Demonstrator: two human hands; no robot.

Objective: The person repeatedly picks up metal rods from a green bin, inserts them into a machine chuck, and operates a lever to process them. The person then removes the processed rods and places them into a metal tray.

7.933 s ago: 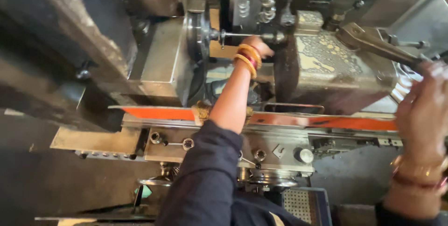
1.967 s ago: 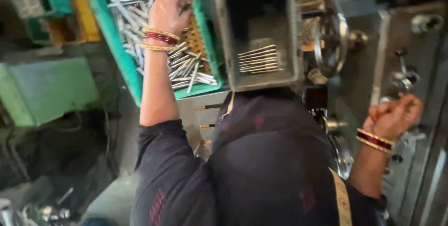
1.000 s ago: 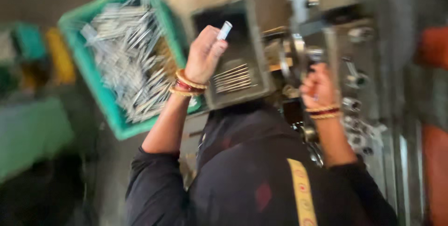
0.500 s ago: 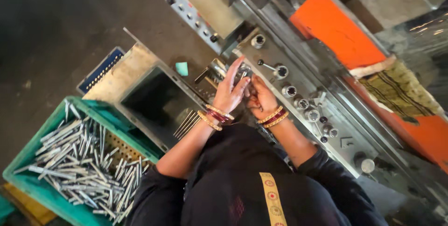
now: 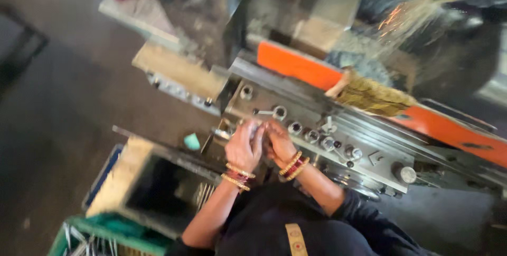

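We note the left hand [image 5: 244,146] and right hand [image 5: 278,142] pressed together at the grey steel machine bed [image 5: 338,140]; grip indiscernible. Sparks at 1 o'clock risk burns.

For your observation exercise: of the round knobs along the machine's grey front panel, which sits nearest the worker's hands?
The knob just right of the right hand; the other knobs lie farther right along the panel.
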